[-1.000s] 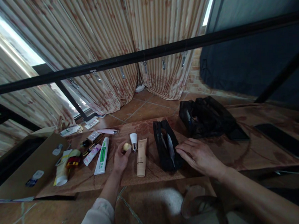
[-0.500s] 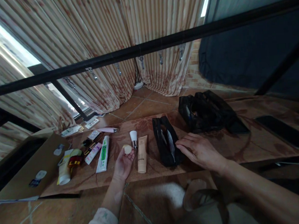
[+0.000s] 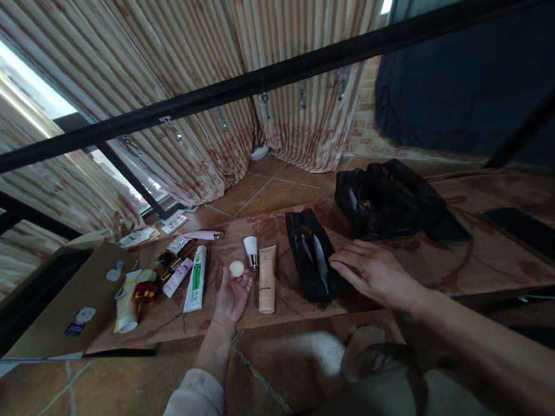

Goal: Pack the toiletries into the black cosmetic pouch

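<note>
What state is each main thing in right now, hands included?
Left hand: palm up, holding the disc
Disc: held, pale face toward the camera
Right hand: at the pouch's edge, grip unclear
Pouch: open
Larger bag: open
Box: open
Green-white tube: lying flat
Beige tube: upright or lying, unclear
Phone: lying flat, screen dark
Curtains: partly drawn

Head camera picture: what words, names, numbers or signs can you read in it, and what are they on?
None can be read surely.
White-and-green tube: print, too blurred.
Beige tube: lettering, too small.
Pink-and-white pack: marks, too blurred.
Stickers on the cardboard box: too small.
White card: marks, too blurred.
Pale round disc, smaller black pouch: no lettering visible.
</note>
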The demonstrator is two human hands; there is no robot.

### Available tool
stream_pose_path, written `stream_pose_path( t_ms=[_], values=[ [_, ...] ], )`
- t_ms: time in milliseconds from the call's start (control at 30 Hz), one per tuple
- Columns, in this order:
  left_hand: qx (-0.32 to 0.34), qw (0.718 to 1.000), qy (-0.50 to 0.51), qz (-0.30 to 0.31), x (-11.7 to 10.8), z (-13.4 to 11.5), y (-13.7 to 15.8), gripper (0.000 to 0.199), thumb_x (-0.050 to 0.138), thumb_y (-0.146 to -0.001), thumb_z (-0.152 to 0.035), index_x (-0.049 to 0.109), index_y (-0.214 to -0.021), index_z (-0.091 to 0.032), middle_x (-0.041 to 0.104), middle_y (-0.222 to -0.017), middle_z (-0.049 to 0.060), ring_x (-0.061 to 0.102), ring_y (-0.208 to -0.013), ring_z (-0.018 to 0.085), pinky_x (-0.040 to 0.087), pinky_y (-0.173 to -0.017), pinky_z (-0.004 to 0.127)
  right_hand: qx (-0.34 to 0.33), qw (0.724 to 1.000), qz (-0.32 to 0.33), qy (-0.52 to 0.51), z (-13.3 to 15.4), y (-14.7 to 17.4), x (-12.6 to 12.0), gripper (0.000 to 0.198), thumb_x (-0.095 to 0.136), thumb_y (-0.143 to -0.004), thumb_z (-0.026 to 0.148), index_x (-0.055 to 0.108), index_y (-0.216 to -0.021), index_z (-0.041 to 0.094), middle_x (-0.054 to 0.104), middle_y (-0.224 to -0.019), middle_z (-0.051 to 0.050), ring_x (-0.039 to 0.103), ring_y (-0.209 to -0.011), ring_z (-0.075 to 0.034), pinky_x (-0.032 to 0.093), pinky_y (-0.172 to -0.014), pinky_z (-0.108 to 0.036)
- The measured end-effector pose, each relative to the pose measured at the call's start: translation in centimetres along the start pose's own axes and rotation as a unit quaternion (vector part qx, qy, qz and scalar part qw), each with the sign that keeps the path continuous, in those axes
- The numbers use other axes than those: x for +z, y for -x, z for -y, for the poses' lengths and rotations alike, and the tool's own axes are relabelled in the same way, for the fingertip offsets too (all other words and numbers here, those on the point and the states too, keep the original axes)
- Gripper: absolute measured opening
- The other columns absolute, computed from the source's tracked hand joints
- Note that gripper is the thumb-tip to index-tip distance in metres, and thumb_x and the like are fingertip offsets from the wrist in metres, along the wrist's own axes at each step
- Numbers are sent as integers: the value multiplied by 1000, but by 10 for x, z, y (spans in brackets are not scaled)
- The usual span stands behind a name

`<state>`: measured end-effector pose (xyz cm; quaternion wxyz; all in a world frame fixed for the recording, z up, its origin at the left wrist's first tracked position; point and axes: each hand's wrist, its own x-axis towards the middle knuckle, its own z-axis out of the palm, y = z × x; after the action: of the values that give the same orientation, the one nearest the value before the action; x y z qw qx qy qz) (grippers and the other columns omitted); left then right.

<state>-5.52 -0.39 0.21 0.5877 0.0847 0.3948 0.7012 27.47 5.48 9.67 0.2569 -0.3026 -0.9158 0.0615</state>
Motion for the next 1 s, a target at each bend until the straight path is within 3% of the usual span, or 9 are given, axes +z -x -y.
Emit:
stream_pose_path(
  t_ms=[600,833,1000],
  values=[
    [-9,1000,-6,13,0,-1,0,21,62,-85,-36,65,-88,-15,70,-82,5,63,-67,10,53,-76,26,4,1000,2,0,1,0,0,27,44,-98,30,68,-93,20,71,-89,-7,61,-83,-20,47,-81,-36],
    [0,999,-8,31,-5,0,-1,13,65,-78,-26,65,-87,-16,71,-90,6,64,-79,12,51,-82,29,2,1000,2,-3,1,0,-1,28,43,-98,30,68,-93,20,71,-88,-7,61,-82,-20,47,-80,-36],
    [18,998,-29,54,-6,1,1,24,66,-71,-16,65,-95,-19,70,-94,4,63,-81,12,50,-83,29,3,1000,-4,-2,1,0,-1,27,44,-97,30,69,-93,20,71,-87,-7,61,-82,-20,47,-79,-35]
  ],
)
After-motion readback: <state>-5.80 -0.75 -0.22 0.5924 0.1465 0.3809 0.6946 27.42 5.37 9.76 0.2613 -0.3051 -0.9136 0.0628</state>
